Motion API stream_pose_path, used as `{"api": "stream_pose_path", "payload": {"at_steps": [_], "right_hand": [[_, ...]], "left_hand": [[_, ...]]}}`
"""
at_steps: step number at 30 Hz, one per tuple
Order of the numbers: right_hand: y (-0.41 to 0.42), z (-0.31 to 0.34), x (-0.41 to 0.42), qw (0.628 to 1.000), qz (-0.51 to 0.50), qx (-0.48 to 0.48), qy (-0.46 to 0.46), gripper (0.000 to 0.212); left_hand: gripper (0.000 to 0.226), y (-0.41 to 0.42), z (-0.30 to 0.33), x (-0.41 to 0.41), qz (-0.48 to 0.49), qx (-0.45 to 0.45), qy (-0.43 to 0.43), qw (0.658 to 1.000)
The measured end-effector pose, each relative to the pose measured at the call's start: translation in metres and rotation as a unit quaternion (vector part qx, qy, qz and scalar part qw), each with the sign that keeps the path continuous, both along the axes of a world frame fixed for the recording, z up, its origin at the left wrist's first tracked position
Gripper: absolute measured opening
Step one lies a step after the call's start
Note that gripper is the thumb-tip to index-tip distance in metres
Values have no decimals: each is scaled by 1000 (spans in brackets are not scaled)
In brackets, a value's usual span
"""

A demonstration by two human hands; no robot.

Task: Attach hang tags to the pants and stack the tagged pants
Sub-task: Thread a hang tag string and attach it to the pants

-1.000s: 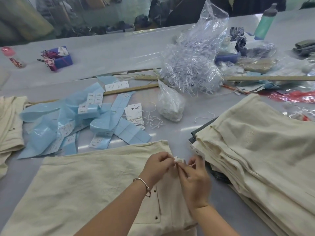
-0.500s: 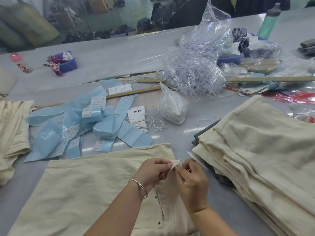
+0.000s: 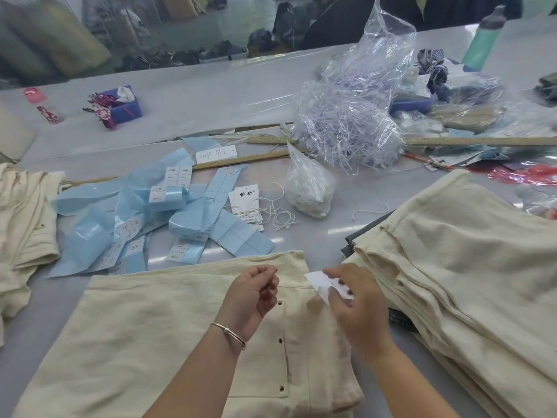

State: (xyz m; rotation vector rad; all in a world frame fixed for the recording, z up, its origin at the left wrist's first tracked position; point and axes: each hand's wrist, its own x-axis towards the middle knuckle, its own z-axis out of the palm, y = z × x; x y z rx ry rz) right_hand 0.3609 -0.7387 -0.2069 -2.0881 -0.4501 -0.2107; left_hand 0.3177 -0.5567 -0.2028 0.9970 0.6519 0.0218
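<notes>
A cream pair of pants lies flat in front of me, its snap-button fly between my hands. My right hand pinches a white hang tag over the waistband. A thin string runs from the tag toward my left hand, whose fingers are curled and seem to pinch the string's end. To the right rises a tall stack of cream pants. Loose hang tags and white strings lie further back on the table.
Blue sticker strips litter the table's left middle. A small bag of white fasteners and a big clear bag of plastic stand behind. Wooden rulers cross the back. More cream pants lie at the left edge.
My hands were together at the waistband and have drawn apart. The left moved left with the string; the right now shows the white tag.
</notes>
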Motion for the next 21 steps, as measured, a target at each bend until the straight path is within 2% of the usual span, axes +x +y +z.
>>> {"api": "stream_pose_path", "payload": {"at_steps": [3, 5, 6, 8, 10, 12, 15, 17, 19, 20, 21], "right_hand": [[-4, 4, 24, 978, 116, -17, 175, 58], [-3, 8, 40, 948, 194, -94, 233, 64], [-2, 11, 47, 940, 217, -137, 224, 62], [1, 18, 54, 939, 224, -213, 149, 46], [2, 29, 56, 942, 216, -246, 74, 28], [1, 39, 52, 955, 204, -214, 14, 14], [-3, 44, 33, 980, 157, -116, -47, 16], [-6, 42, 18, 995, 96, -24, 9, 18], [-9, 41, 11, 991, 45, 52, 112, 20], [-11, 42, 7, 991, 31, 46, 121, 21], [-13, 42, 3, 998, 22, -2, 67, 21]], "left_hand": [[3, 3, -1, -5, -3, 5, -16, 1000], [1, 3, -1, -7, -15, 18, -15, 1000], [2, 3, 0, -8, -19, 22, -13, 999], [2, 2, 0, -7, -21, 26, -10, 999], [2, 1, 0, -7, -19, 23, -10, 999], [2, 2, 0, -7, -13, 17, -15, 1000], [3, 6, 1, -6, 6, 12, -22, 1000], [5, 9, 1, -5, 18, 7, -28, 999], [6, 12, 3, -4, 26, 1, -36, 999], [6, 13, 4, -5, 28, -1, -40, 999], [5, 13, 5, -5, 29, -1, -44, 999]]}}
